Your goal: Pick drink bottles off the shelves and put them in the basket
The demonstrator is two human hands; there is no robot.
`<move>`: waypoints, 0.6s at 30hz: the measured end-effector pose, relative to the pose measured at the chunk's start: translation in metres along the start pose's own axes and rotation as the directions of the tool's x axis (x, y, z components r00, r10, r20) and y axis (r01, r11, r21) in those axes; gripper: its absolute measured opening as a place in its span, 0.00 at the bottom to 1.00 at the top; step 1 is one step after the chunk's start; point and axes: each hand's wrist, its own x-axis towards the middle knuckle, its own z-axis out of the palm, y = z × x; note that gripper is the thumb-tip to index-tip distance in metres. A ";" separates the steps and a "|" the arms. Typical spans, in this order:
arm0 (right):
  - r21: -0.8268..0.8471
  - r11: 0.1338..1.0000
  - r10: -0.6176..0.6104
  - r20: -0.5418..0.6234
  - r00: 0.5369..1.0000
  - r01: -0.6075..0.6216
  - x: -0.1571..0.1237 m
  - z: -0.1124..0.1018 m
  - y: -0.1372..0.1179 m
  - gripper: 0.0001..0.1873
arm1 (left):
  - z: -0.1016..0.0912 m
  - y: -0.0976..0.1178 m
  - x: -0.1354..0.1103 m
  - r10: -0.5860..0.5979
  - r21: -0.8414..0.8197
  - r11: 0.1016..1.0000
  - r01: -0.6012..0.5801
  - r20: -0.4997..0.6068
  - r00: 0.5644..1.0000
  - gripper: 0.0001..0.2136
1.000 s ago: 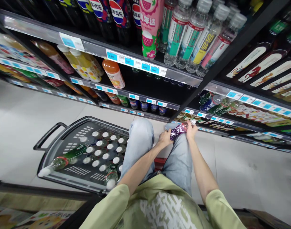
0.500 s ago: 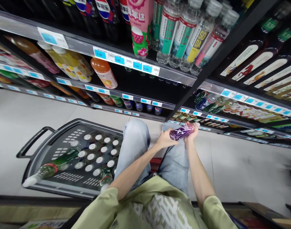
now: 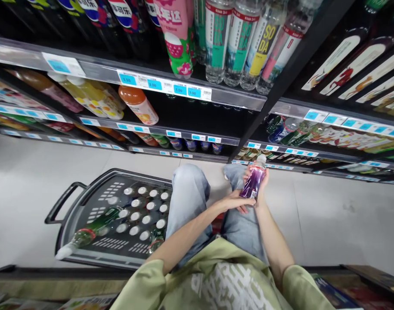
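Observation:
A purple drink bottle with a white cap is held above my right knee, its cap tilted up and away from me. My right hand wraps it from behind and the right side. Around the bottle's base, my left hand is closed, thumb across the lower end and some fingers beneath. To the left of my legs, a dark shopping basket holds several white-capped bottles standing upright. A green bottle lies slanted in it, its white cap over the near left rim.
Drink shelves run across the front, with price tags along their edges. Soda bottles stand on the upper shelf; an orange drink bottle is on the one below. A black upright post divides the racks. Another low shelf edge lies behind me.
Both hands have turned the purple bottle from nearly level to more upright, cap upward. My left hand has slid down to its base. The view has shifted slightly.

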 end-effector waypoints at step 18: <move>-0.132 0.990 0.034 -0.076 0.996 -0.044 0.007 0.015 0.009 0.28 | -0.014 0.015 0.003 0.160 0.447 0.893 -0.042 -0.228 0.960 0.40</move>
